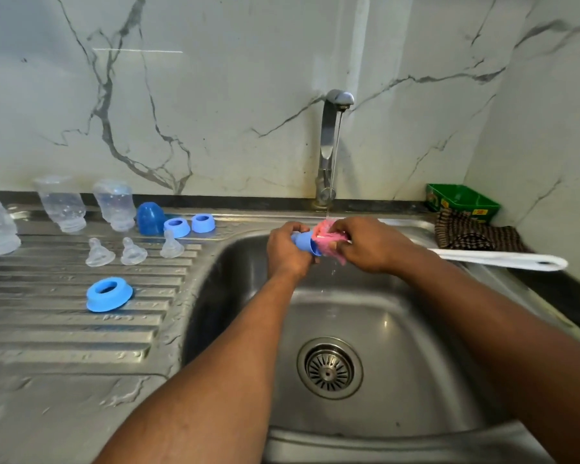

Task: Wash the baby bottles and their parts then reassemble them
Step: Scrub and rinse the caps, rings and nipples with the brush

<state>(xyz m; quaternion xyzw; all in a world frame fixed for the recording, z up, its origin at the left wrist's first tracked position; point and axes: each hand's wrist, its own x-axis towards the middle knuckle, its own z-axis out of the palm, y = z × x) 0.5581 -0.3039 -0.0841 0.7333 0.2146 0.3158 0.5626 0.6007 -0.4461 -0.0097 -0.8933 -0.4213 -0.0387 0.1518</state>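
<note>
**Blues, pinks and veined marble at the sink**

We are seeing a white wall (248, 61) showing grey marble veins. We are looking at a blue cap (303, 242) meeting a pink scrubber (329, 241), blue rings (109, 294) and a darker blue dome (150, 218) lying among clear bottles (62, 204), a green box (462, 200), and a brown checked cloth (476, 231).
</note>
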